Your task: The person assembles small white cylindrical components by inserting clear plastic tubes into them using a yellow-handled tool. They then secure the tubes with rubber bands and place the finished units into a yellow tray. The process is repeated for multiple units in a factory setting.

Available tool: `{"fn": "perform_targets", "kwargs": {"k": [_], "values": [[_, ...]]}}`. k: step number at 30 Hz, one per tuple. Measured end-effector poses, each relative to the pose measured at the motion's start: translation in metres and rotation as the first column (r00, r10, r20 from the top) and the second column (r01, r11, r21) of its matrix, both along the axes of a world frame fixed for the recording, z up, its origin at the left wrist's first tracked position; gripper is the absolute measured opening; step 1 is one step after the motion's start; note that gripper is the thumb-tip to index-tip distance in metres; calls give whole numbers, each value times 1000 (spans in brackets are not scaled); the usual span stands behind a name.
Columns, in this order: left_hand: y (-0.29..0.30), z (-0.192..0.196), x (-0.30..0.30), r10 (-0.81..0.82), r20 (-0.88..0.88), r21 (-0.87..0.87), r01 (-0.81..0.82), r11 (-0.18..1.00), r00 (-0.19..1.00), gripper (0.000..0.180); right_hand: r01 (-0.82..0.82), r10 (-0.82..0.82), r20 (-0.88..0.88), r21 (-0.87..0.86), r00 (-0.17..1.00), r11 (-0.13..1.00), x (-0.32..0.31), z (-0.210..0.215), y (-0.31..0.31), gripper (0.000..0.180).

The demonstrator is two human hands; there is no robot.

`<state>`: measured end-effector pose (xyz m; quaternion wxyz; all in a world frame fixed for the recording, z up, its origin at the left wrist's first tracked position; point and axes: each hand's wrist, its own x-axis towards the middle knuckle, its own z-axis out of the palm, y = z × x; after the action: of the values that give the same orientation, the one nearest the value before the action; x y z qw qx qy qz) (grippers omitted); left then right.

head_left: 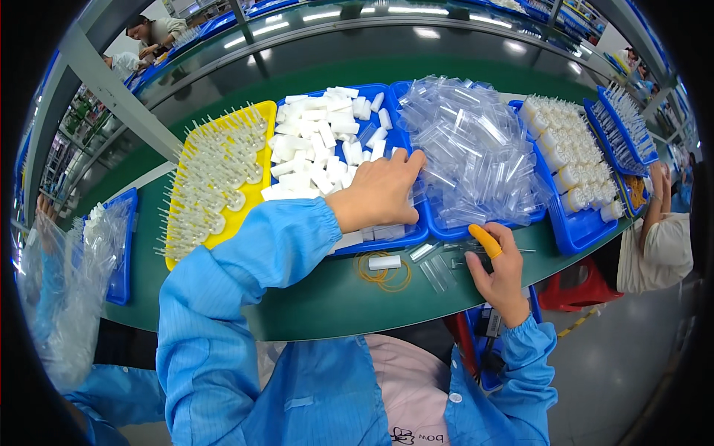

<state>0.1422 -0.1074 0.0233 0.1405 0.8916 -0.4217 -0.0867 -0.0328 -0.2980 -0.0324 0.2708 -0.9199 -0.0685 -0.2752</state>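
Head camera looking down at a crowded green tabletop, and honestly the risk is mostly clutter. Left hand is reaching across into the blue tray of small white plastic blocks, fingers curled down onto the pile at the tray's right edge. Can't tell if that grip has actually closed on a block or is just resting on them, the fingertips are buried. Right hand sits low on the tabletop near the front edge, with an orange finger cot on one finger, fingers loosely bent over a few clear tubes; looks relaxed rather than clenched, nothing obviously pinched.

What could go wrong, as I see it:
- The white blocks are heaped loose, so a sloppy pick could drag neighbours over the tray rim onto the tabletop, where one stray white block already lies beside some yellow rubber bands.
- The heap of clear tubes in the next blue tray is piled well above its walls and sits just beside the left hand. A bump with the wrist probably starts a slide.
- The blue sleeve hangs over the corner of the yellow tray of spiky white parts, and could snag them.
- Loose tubes near the front edge could roll off.
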Motion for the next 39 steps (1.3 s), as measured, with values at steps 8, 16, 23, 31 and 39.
{"fn": "perform_targets", "kwargs": {"k": [8,16,23,31,39], "values": [[-1,-5,2,-26,-23,-23,25,999,999,68,17,-17,-20,16,1000,1000,-1,1,-1,36],[15,6,31,7,-64,-304,-26,952,998,45,9,-9,-21,16,1000,1000,0,0,-1,34],[22,33,15,-10,-50,-502,-17,864,999,35,73,-72,67,-3,995,997,-4,-1,-6,30],[-3,7,-112,-267,138,-220,292,931,954,33,264,-306,134,259,943,929,-12,-1,-29,16],[-35,-29,-107,-288,318,-339,392,855,903,42,260,-260,-107,-19,960,966,-36,-3,-79,19]]}}
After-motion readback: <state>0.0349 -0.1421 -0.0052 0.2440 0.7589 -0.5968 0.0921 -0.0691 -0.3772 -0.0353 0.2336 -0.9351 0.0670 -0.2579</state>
